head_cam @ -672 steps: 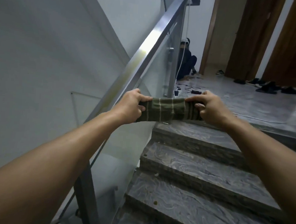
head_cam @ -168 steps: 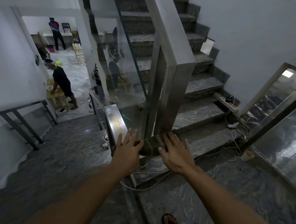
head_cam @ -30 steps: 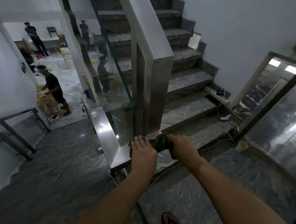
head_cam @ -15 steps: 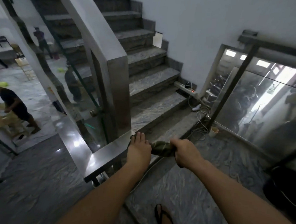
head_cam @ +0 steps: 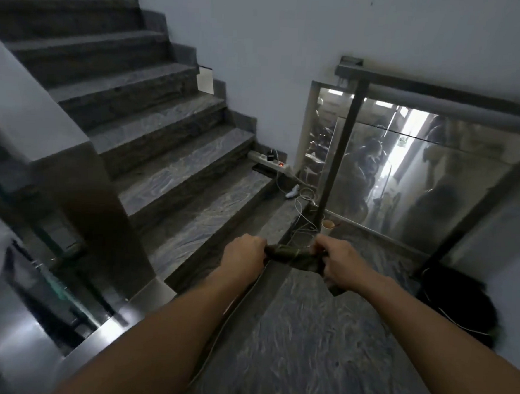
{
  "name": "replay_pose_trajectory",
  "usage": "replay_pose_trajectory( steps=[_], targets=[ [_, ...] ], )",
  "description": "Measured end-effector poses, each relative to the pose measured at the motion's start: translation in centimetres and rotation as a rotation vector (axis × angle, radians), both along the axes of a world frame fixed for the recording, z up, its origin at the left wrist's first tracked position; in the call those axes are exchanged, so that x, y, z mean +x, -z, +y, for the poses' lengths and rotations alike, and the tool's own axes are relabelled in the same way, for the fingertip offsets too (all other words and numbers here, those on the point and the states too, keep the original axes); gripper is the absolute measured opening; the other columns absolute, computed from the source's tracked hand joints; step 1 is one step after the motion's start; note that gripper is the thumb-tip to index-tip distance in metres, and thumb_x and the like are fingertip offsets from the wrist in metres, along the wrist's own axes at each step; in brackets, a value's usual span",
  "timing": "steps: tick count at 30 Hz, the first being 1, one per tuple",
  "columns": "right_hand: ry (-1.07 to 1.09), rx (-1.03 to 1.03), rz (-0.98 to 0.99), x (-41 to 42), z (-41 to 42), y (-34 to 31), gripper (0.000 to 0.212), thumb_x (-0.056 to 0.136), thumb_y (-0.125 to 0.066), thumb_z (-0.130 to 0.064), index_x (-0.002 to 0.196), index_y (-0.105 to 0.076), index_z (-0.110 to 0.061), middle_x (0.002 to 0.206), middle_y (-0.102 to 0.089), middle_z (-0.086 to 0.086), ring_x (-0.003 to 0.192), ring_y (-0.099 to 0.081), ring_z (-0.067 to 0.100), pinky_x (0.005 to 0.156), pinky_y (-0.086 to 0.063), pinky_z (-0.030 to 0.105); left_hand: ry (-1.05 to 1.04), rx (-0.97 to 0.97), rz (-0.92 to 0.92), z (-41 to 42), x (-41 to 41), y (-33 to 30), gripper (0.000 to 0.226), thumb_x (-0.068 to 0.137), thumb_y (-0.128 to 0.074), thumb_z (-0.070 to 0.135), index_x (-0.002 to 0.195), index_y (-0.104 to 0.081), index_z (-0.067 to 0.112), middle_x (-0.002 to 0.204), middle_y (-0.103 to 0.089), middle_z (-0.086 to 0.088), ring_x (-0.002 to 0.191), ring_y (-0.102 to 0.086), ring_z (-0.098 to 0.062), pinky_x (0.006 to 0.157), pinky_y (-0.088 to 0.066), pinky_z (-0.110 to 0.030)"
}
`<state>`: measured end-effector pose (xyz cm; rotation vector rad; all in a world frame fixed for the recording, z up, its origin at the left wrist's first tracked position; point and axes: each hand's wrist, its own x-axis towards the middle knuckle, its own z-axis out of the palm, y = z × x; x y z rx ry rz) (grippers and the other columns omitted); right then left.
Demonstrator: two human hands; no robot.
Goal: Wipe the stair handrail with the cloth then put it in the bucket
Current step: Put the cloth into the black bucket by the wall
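Observation:
A dark green striped cloth (head_cam: 297, 256) is stretched in the air between my two hands, above the landing floor. My left hand (head_cam: 243, 255) is closed on its left end and my right hand (head_cam: 341, 267) on its right end. The steel handrail (head_cam: 116, 328) runs low on the left, clear of the cloth, with its thick post (head_cam: 100, 205) rising beside the stairs. A black bucket (head_cam: 459, 303) stands on the floor at the right, by the wall, about a forearm's length to the right of my right hand.
Marble stairs (head_cam: 175, 161) climb at the upper left. A power strip (head_cam: 270, 162) and white cables (head_cam: 303, 211) lie at the stair foot, near a small cup (head_cam: 327, 226). A glass railing (head_cam: 421, 176) with dark posts closes the far right side.
The cloth has come off the handrail's end and moved right, now held up between both hands. My view has swung right, bringing the black bucket in.

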<state>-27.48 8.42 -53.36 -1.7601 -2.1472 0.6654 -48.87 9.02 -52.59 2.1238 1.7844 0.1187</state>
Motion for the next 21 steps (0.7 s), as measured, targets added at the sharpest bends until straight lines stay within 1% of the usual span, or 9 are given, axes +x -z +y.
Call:
replay_pose_trajectory(
  steps=[5,7,10,12,15,17,19,20,21],
  targets=[
    [0.096,-0.028,0.067,5.2,5.7,-1.0,0.038,0.074,-0.046,0.004,0.072,-0.047,-0.033,0.092,-0.063,0.009,0.086,-0.057,0.027,0.075,-0.048,0.039,0.042,-0.076,-0.143,6.8,4.8,-0.9,0.018,0.090,-0.053,0.013,0.104,-0.061,0.019,0.102,-0.062,-0.005,0.092,-0.059,-0.020,0.079,-0.053,-0.037],
    [0.141,-0.014,0.115,7.3,8.3,-1.8,0.037,0.074,-0.045,0.002,0.071,-0.047,-0.034,0.090,-0.063,0.008,0.084,-0.056,0.026,0.073,-0.044,0.035,0.071,-0.116,-0.199,9.9,6.8,-1.5,0.020,0.089,-0.053,0.009,0.103,-0.058,0.022,0.103,-0.059,-0.002,0.094,-0.058,-0.018,0.080,-0.052,-0.036],
    [0.192,-0.018,0.144,10.3,11.9,-3.5,0.022,0.080,-0.047,-0.004,0.076,-0.052,-0.025,0.079,-0.059,0.001,0.079,-0.053,0.023,0.067,-0.036,0.030,0.098,-0.143,-0.237,14.3,10.2,-3.5,0.024,0.088,-0.053,0.006,0.103,-0.057,0.024,0.101,-0.056,0.002,0.094,-0.056,-0.015,0.080,-0.052,-0.033],
    [0.199,-0.011,0.155,12.6,14.1,-5.0,0.004,0.082,-0.060,-0.017,0.081,-0.055,-0.017,0.076,-0.056,-0.005,0.073,-0.052,0.017,0.061,-0.036,0.028,0.116,-0.143,-0.242,17.3,12.3,-4.8,0.025,0.087,-0.053,0.005,0.103,-0.057,0.024,0.102,-0.057,0.000,0.094,-0.057,-0.016,0.080,-0.053,-0.034],
    [0.174,-0.026,0.123,15.7,16.5,-7.3,0.035,0.069,-0.079,-0.029,0.089,-0.055,-0.014,0.078,-0.051,-0.018,0.068,-0.048,0.001,0.057,-0.035,0.018,0.148,-0.098,-0.250,21.3,15.2,-7.0,0.022,0.086,-0.054,0.005,0.097,-0.057,0.024,0.105,-0.058,-0.003,0.093,-0.057,-0.018,0.079,-0.052,-0.036],
    [0.164,-0.056,0.093,17.8,17.9,-8.6,0.032,0.067,-0.077,-0.022,0.090,-0.055,-0.015,0.083,-0.055,-0.017,0.072,-0.054,0.004,0.060,-0.040,0.016,0.175,-0.051,-0.257,23.7,17.0,-8.4,0.019,0.086,-0.055,0.005,0.098,-0.061,0.019,0.109,-0.058,-0.006,0.095,-0.058,-0.021,0.082,-0.051,-0.037],
    [0.205,-0.097,0.098,19.7,19.1,-9.6,0.020,0.070,-0.071,-0.018,0.085,-0.057,-0.020,0.089,-0.063,-0.004,0.078,-0.061,0.017,0.067,-0.051,0.026,0.197,-0.045,-0.268,25.6,18.6,-9.8,0.020,0.086,-0.055,0.004,0.099,-0.064,0.016,0.102,-0.058,-0.005,0.094,-0.058,-0.022,0.080,-0.051,-0.034],
    [0.230,-0.119,0.114,20.6,19.7,-10.0,0.015,0.073,-0.068,-0.016,0.082,-0.058,-0.022,0.089,-0.065,0.001,0.076,-0.063,0.020,0.065,-0.054,0.033,0.210,-0.044,-0.274,26.5,19.2,-10.3,0.020,0.085,-0.055,0.003,0.097,-0.065,0.016,0.098,-0.059,-0.004,0.093,-0.059,-0.022,0.077,-0.051,-0.032],
    [0.252,-0.143,0.139,21.4,20.2,-10.5,0.013,0.075,-0.066,-0.013,0.080,-0.060,-0.023,0.086,-0.065,0.004,0.070,-0.064,0.019,0.059,-0.054,0.034,0.226,-0.040,-0.280,27.3,19.8,-10.8,0.021,0.084,-0.055,0.001,0.095,-0.066,0.015,0.096,-0.061,-0.004,0.093,-0.059,-0.022,0.077,-0.051,-0.032]
  ],
)
